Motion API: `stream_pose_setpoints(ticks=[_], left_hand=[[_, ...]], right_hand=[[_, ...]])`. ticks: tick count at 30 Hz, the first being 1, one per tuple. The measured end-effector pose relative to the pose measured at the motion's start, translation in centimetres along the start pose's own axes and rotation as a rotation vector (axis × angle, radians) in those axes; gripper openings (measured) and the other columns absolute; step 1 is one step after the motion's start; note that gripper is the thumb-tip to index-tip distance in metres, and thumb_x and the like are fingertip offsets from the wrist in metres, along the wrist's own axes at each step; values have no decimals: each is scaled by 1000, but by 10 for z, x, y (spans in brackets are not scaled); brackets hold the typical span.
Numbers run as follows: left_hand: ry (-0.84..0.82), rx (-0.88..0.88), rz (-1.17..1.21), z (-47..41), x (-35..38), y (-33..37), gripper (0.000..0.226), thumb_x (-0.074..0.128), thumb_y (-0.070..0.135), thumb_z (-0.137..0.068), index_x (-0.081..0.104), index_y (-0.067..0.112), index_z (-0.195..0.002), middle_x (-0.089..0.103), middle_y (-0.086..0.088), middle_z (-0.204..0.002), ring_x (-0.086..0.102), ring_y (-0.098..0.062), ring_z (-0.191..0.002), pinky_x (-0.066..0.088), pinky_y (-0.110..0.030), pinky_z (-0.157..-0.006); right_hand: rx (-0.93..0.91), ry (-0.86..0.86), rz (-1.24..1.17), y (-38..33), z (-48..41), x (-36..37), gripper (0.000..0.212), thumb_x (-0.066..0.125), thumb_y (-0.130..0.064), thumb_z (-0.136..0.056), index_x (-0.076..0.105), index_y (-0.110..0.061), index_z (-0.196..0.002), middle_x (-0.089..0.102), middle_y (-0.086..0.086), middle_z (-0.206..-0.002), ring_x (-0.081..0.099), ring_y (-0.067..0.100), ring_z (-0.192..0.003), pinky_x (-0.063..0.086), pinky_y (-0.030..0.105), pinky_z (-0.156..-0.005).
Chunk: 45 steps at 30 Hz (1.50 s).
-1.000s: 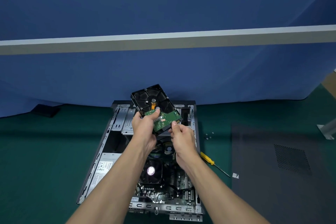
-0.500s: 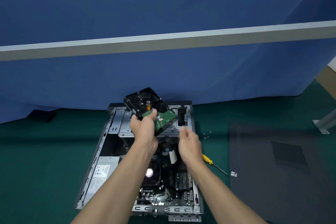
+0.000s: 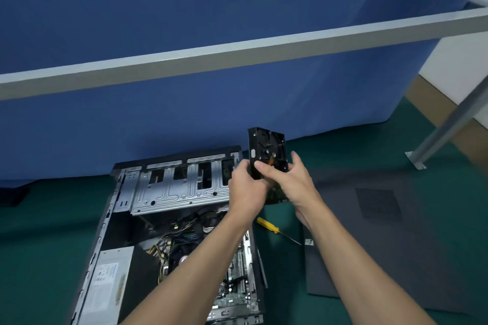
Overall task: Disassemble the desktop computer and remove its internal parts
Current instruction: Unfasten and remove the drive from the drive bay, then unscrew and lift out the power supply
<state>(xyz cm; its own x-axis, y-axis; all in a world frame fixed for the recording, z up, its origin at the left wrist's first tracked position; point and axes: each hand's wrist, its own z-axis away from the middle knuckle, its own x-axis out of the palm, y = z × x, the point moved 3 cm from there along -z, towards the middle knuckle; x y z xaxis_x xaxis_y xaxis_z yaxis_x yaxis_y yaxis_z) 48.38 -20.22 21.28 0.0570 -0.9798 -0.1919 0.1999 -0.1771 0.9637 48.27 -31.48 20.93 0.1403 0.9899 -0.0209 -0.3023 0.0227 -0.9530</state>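
One hard drive (image 3: pixel 269 150) is held on edge in the air, its long axis nearly upright, just past the right wall of the computer case (image 3: pixel 105 221) and above the green mat (image 3: pixel 52 232). Its lower end is clasped from both sides. The left hand (image 3: pixel 245 192) is curled round the left edge, and the right hand (image 3: pixel 293 185) pinches it, thumb laid across the near face. The side panel (image 3: pixel 396 232) lies to the right, nearer the right hand, so a set-down there is judged likely. The screwdriver (image 3: pixel 268 225) lies below.
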Motion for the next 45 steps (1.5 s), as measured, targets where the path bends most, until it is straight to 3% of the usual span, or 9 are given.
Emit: stream_pose_setpoints(ticks=[3,8,14,17,22,29,34,39,45], left_hand=[[-157,8,-31,1,26,-9,31,71,16,-61,62,19,-91,73,1,-87,70,-19,-86,56,-48,-82],[-375,-26,-156,-13,41,-23,49,79,28,-77,61,20,-122,69,-1,-117,64,-16,-112,48,-38,-102],[-279,-76,-1220,-49,-22,-64,77,30,64,-96,-1,27,-156,-5,-13,-162,-12,-40,-146,-5,-48,-118],[-375,-213,-1195,-53,-37,-87,79,18,77,-87,-17,45,-149,-29,-7,-157,-30,-42,-140,-13,-57,-113],[-389,-202,-1209,-56,-40,-93,86,9,82,-74,-22,48,-146,-33,-3,-156,-32,-42,-139,-10,-58,-114],[-408,-195,-1204,-56,-39,-89,89,10,82,-74,-23,44,-147,-33,-4,-156,-33,-43,-138,-11,-58,-113],[-383,-233,-1195,-56,-41,-86,102,21,82,-80,-22,23,-151,-32,1,-156,-31,-36,-140,-10,-53,-115],[-378,-123,-1175,-59,-54,-87,87,20,71,-92,-8,19,-155,-20,2,-160,-17,-27,-147,-5,-45,-118],[-284,19,-1226,-38,-111,-111,67,15,61,-97,-1,30,-155,-12,0,-162,-17,-20,-148,-6,-40,-119]], right_hand=[[59,122,19,16,-12,-21,78,84,-50,-42,53,-27,-110,65,2,-110,66,16,-95,57,39,-81],[270,262,-213,58,-41,-66,105,89,-37,-47,32,-26,-135,65,5,-105,70,22,-85,59,41,-69],[503,394,487,114,-80,-108,104,82,-53,-54,28,-20,-135,51,16,-127,52,38,-112,47,48,-93],[556,395,803,128,-102,-104,102,77,-60,-59,23,-21,-137,39,21,-136,40,43,-119,37,55,-92],[498,493,967,144,-142,-94,100,77,-60,-54,32,-17,-132,41,23,-129,30,38,-121,34,54,-89],[463,555,1072,164,-156,-87,98,78,-57,-50,34,-19,-130,41,20,-123,32,34,-117,31,53,-87],[569,440,1065,149,-154,-82,119,68,-71,-62,9,-16,-149,24,24,-146,21,40,-132,15,61,-105],[52,493,866,94,-114,-36,64,61,-38,-87,38,-3,-135,41,25,-134,32,41,-123,26,49,-102],[-571,97,820,47,5,58,14,56,-10,-89,64,-5,-100,62,9,-96,53,24,-90,45,36,-82]])
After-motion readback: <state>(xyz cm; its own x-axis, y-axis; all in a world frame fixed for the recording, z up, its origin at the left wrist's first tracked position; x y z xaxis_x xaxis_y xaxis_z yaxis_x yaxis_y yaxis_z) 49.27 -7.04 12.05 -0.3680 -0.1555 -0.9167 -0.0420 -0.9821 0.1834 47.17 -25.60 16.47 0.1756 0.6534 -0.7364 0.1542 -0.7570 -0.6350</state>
